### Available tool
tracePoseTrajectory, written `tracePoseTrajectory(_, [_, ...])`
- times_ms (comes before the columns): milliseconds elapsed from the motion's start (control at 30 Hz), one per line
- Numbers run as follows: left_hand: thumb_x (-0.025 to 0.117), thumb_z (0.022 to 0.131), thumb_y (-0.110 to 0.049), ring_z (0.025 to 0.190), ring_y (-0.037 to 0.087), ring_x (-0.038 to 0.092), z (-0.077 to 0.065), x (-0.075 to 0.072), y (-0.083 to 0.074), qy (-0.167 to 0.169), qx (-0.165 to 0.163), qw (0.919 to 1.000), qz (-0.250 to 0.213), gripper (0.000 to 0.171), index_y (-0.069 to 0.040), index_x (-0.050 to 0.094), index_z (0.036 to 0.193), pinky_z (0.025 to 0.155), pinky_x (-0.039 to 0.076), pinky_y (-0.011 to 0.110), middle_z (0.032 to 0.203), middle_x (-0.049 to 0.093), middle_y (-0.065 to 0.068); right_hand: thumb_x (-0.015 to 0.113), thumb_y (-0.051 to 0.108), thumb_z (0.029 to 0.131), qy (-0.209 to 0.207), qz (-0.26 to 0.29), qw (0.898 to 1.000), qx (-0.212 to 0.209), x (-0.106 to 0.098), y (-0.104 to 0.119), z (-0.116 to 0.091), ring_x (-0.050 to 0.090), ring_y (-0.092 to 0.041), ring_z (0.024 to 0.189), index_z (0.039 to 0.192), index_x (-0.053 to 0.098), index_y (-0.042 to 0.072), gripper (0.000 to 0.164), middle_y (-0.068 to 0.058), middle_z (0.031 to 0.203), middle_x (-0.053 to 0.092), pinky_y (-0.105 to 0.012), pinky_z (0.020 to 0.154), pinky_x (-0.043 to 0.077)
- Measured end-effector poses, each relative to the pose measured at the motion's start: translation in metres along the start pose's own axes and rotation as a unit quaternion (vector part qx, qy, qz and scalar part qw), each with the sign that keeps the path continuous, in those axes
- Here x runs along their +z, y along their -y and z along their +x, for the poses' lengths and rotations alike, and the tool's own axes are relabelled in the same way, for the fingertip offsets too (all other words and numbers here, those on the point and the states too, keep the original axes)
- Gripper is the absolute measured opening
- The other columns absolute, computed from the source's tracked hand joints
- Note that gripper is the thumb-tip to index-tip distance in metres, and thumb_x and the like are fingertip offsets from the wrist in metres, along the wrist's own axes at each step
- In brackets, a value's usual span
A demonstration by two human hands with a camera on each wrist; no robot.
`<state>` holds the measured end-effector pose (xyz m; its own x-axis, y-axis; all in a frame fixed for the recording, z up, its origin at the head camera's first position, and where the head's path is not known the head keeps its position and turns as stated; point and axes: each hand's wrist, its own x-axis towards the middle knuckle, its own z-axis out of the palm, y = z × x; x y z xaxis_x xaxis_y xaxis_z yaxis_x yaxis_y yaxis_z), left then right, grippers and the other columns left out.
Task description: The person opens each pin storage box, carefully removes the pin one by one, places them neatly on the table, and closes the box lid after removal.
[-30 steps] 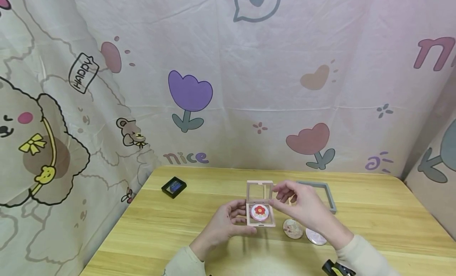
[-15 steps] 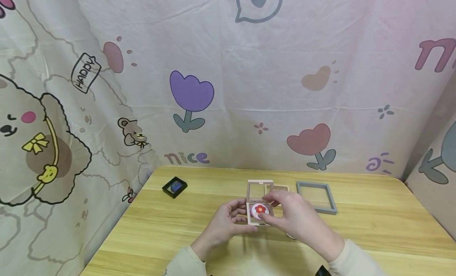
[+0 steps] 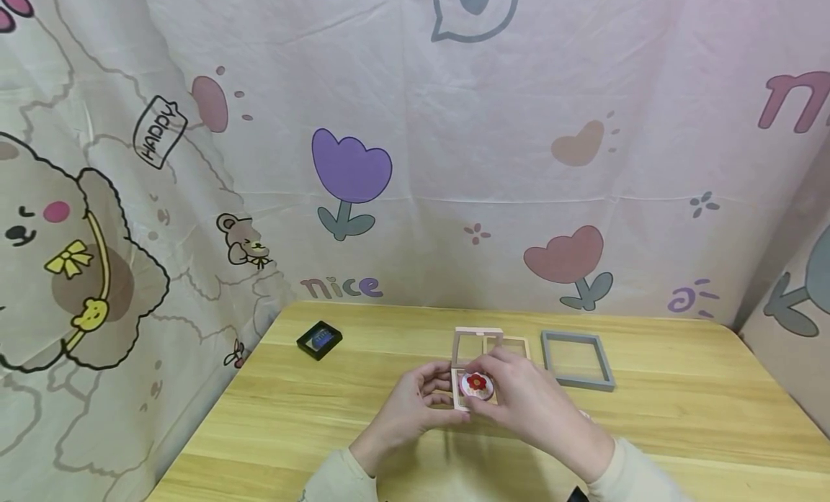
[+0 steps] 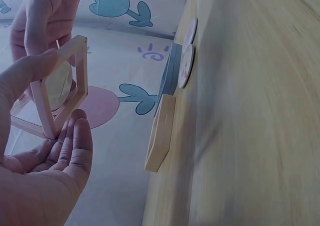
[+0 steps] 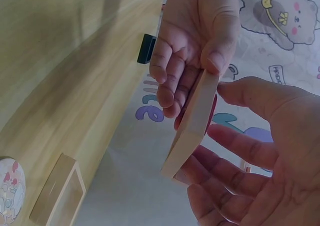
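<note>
Above the table, my left hand (image 3: 403,410) holds a pale pink hinged display case (image 3: 478,330) by its left side, thumb and fingers at the frame edges. The case's lid stands raised. Over the lower half is a round badge (image 3: 476,387) with a red flower on white, sitting slightly tilted. My right hand (image 3: 534,405) pinches this badge between thumb and index finger, covering the case's right side. In the right wrist view the badge's red edge (image 5: 213,110) shows at the case face between those fingertips. From the left wrist, its pale back (image 4: 59,85) appears inside the frame.
A black frame (image 3: 319,340) with a blue item lies at the back left. Behind the case stand a light wood-coloured frame (image 3: 522,343) and a larger grey-blue frame (image 3: 603,358). Two more round badges lie on the table, one patterned badge (image 4: 186,65) overlapping the other badge (image 4: 190,31) in view.
My right hand has moved left from the case's lid side onto the flower badge and taken hold of it. The badge now sits more tilted. My left hand keeps its hold.
</note>
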<state>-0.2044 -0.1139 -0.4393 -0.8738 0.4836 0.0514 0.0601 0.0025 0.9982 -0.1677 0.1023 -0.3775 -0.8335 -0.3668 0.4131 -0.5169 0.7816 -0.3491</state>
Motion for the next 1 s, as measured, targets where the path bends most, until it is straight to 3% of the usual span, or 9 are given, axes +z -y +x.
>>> tracePoseTrajectory(633, [0.089,0.081,0.003,0.110,0.019,0.068,0.0007,0.0004,0.0006,0.000,-0.001,0.9999,0.013,0.075,0.006,0.054,0.147,0.097,0.061,0.021,0.130,0.067,0.016,0.090,0.019,0.081,0.001,0.039,0.999,-0.028,0.0046,-0.0049,0.0022,0.060,-0.004,0.080,0.105,0.077,0.016,0.027,0.005,0.099,0.071,-0.019,0.066,0.051])
tracePoseTrajectory(1000, [0.089,0.081,0.002,0.109,0.019,0.068,0.0011,-0.0021,0.0019,-0.005,-0.011,0.9998,0.015,0.074,0.005,0.055,0.147,0.099,0.062,0.025,0.131,0.068,0.015,0.089,0.021,0.080,-0.001,0.058,0.998,-0.035,0.0055,-0.0073,0.0048,0.057,-0.001,0.078,0.107,0.078,0.016,0.029,0.006,0.095,0.071,-0.019,0.062,0.050])
